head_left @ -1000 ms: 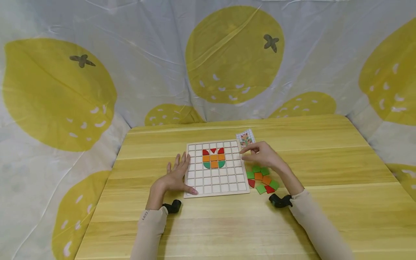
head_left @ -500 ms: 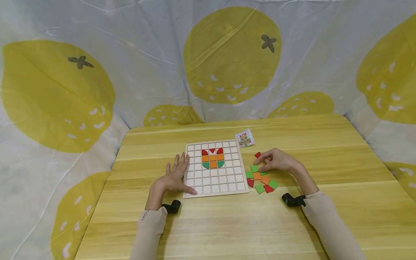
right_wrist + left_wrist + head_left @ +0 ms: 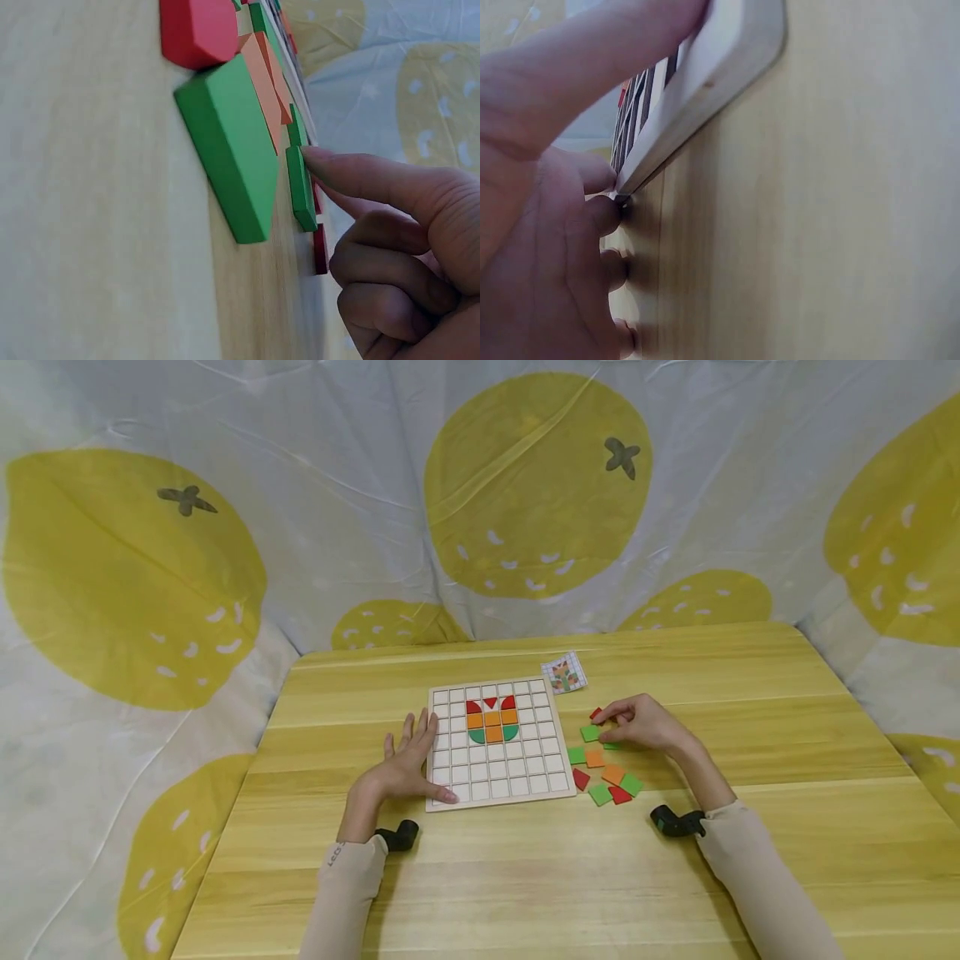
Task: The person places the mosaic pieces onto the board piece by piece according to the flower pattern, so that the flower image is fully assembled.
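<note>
A square wooden grid board (image 3: 498, 804) lies mid-table, bearing a tulip-like pattern of red, orange and green tiles (image 3: 492, 720). Fingers spread, my left hand (image 3: 405, 772) rests along its left side; the left wrist view shows the thumb (image 3: 592, 60) over the board's top. My right hand (image 3: 641, 724) is over the loose tiles to the right. Its index finger reaches a red tile (image 3: 596, 713), while the thumb is right at a green tile (image 3: 301, 187). The right hand's other fingers are curled, and no tile shows lifted between its fingers.
Several loose tiles lie right of the board, including an orange square (image 3: 612, 774), a green square (image 3: 601, 794) and a red piece (image 3: 620, 795). A small pattern card (image 3: 565, 672) touches the board's far right corner. A lemon-print cloth (image 3: 360, 527) hangs behind the table.
My right hand has moved from beside the board's right edge rightward and down to the loose tiles. The board, card and nearest tiles have shifted slightly away. The left hand stays put.
</note>
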`<state>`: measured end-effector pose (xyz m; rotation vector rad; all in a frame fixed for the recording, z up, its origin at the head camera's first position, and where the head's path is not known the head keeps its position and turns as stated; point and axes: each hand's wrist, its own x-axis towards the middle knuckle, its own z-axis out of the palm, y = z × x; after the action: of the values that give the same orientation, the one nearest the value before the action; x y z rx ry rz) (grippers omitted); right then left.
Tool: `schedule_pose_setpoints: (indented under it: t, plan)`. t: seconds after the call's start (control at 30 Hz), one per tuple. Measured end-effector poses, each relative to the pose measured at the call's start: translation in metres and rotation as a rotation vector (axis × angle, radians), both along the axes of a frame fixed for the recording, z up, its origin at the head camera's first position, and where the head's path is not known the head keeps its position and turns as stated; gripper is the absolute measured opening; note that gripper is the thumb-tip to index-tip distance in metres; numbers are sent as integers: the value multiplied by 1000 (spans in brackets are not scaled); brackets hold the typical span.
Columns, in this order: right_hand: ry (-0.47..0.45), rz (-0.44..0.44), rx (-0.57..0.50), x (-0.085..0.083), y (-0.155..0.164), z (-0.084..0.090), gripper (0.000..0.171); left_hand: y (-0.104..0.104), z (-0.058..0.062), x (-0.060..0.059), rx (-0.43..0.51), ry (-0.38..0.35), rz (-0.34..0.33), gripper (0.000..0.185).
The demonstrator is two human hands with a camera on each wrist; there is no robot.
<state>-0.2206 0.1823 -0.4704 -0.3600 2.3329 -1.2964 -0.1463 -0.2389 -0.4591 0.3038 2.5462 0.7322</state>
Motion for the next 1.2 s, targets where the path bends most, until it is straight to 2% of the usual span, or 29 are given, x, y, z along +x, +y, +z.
schedule_pose_setpoints:
  t: [0.23, 0.73, 0.87, 1.0, 1.2]
  plan:
    - [-3, 1, 3, 1, -3, 0, 37, 0, 0, 0, 6, -1, 1, 141]
    - [42, -18, -1, 2, -13, -4, 29, 0, 0, -1, 18, 7, 3, 139]
    - [73, -22, 1, 1, -16, -1, 30, 0, 0, -1, 17, 6, 2, 139]
    - [97, -12, -30, 4, -32, 3, 30, -1, 0, -1, 7, 6, 0, 139]
    - [60, 21, -44, 15, -76, 8, 26, -1, -1, -1, 6, 3, 3, 140]
